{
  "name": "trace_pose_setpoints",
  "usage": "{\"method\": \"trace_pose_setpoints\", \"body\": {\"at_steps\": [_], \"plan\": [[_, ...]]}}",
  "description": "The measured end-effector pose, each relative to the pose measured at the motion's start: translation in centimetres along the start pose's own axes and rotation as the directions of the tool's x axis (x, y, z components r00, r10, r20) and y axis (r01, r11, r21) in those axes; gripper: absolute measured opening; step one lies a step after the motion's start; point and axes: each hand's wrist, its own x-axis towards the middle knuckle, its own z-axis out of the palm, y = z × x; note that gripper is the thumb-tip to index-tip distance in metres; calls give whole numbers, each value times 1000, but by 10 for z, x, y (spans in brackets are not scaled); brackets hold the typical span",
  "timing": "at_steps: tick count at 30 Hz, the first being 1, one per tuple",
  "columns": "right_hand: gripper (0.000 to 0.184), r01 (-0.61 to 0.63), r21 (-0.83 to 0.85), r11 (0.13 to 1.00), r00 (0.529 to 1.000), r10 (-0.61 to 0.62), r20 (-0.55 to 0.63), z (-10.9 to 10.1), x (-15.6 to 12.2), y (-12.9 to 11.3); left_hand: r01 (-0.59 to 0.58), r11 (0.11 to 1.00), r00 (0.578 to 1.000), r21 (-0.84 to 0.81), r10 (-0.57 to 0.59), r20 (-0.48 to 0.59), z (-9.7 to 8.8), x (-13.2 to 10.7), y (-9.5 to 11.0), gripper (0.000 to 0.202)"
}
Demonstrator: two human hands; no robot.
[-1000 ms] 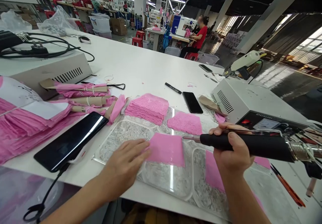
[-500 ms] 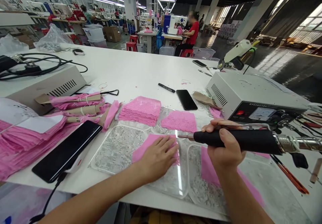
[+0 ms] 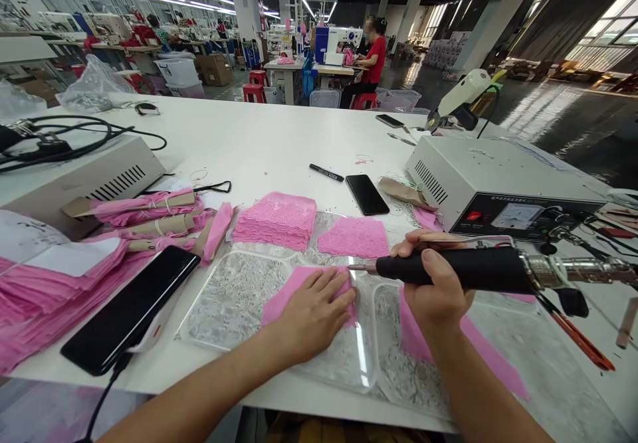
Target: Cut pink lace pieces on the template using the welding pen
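Note:
My left hand [image 3: 312,313] lies flat, fingers spread, on a pink fabric piece [image 3: 286,289] that rests on a clear scratched plate [image 3: 234,297]. My right hand [image 3: 431,283] is wrapped round the black handle of a handheld cutting tool [image 3: 463,269]; its metal tip points left, just right of my left fingertips. A second pink piece [image 3: 478,350] lies under my right forearm. A stack of pink lace pieces [image 3: 276,219] and a single lace piece [image 3: 355,237] sit just behind the plate.
A grey control box [image 3: 491,187] stands at right, another box [image 3: 84,177] with cables at left. A large phone [image 3: 132,307] lies front left beside pink fabric stacks [image 3: 50,277]. A small phone [image 3: 367,194] and pen [image 3: 326,173] lie mid-table. A person in red sits far back.
My left hand slid right onto the pink piece and now presses it flat. The tool tip has come closer to my left fingertips. The view shifted slightly.

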Motion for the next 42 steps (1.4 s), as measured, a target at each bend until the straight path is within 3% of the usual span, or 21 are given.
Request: {"method": "trace_pose_setpoints", "body": {"at_steps": [11, 20, 30, 42], "plan": [[8, 4, 3, 1000, 999, -4, 39, 0, -1, 3, -22, 1000, 1000, -12, 22, -7, -4, 5, -2, 25], [5, -3, -39, 999, 997, 6, 71, 4, 0, 0, -10, 1000, 999, 26, 9, 51, -6, 5, -1, 28], [8, 4, -17, 1000, 999, -3, 38, -3, 2, -12, -42, 999, 999, 7, 42, -11, -22, -21, 33, 35], [10, -41, 16, 999, 995, 39, 88, -4, -2, -14, 15, 996, 998, -92, -21, -63, -11, -28, 45, 33]]}}
